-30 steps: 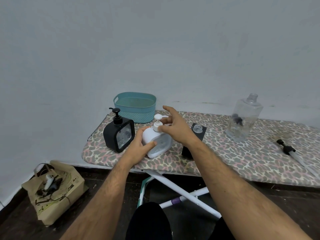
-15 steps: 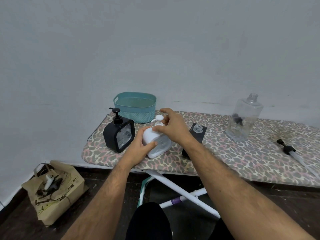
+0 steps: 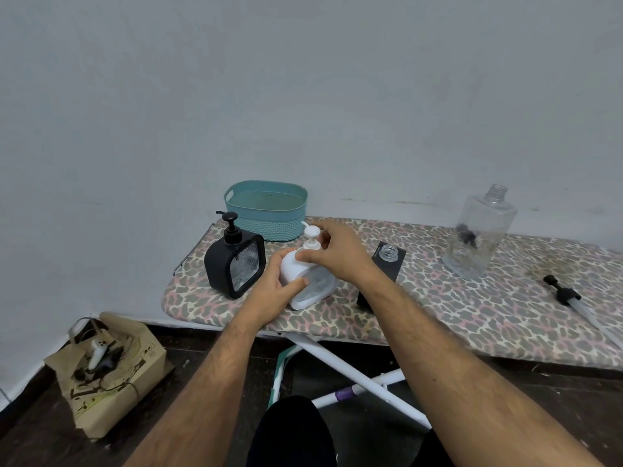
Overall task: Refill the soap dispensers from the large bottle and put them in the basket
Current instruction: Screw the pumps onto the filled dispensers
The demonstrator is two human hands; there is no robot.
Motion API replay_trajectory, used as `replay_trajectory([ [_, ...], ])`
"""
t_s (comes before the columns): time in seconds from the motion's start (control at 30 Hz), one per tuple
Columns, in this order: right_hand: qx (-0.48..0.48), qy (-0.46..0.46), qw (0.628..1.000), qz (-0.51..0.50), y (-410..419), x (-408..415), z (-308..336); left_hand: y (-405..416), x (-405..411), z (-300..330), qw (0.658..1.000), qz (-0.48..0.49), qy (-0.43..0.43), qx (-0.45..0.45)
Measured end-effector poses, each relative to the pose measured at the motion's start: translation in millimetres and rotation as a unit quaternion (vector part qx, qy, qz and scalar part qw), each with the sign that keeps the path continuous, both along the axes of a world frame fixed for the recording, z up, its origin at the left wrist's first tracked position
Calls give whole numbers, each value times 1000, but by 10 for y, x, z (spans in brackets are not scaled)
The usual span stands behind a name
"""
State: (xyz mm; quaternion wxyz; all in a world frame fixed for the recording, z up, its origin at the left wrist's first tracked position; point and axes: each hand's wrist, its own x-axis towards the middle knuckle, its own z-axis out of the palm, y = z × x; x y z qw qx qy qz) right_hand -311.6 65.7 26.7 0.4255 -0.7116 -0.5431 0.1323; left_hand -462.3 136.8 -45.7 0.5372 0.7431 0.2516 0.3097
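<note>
Grey wall stood behind a long ironing board (image 3: pixel 438 308) with a spotty cover, and it worked as the counter. At its far left corner sat a teal basket (image 3: pixel 266 210) with nothing showing inside it. Just in front of the basket stood a black soap dispenser (image 3: pixel 236 264) with its pump on.

Beside it, near the front edge, stood the white soap dispenser (image 3: pixel 310 281). The left hand (image 3: pixel 276 291) held its body, with the thumb pressed on the front. The right hand (image 3: pixel 337 251) had its grip pinching the collar of the white pump (image 3: pixel 310 237). A second ago those fingers were spread wide above the pump. Now they had curled down and closed on it, and the spout had swung round to point toward the basket. So the pump was likely being screwed tight.

Behind the right wrist stood another black dispenser (image 3: pixel 387 261) with its neck open and no pump. Its pump (image 3: pixel 566 294) probably lay near the right end of the counter. The large clear bottle (image 3: pixel 478 237) stood by the far edge, open on top, and it looked almost empty.

No dispenser was in the basket yet, and one more seemed to need closing
</note>
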Motion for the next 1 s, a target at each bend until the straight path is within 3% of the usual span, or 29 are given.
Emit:
replay_trajectory([
  [0.17,-43,22,998,31,0,68,38,31,1,-20,1000,7,12,8],
  [0.4,-3,-4,999,-52,33,-28,-69,31,11,-25,1000,5,1,10],
  [0.6,-56,-10,997,43,-19,91,33,30,12,-26,1000,4,14,13],
  [0.73,-43,-14,998,33,-24,73,23,36,8,-38,1000,0,10,6],
  [1.0,-15,-181,982,-58,-18,-88,-79,41,9,-83,1000,18,1,15],
])
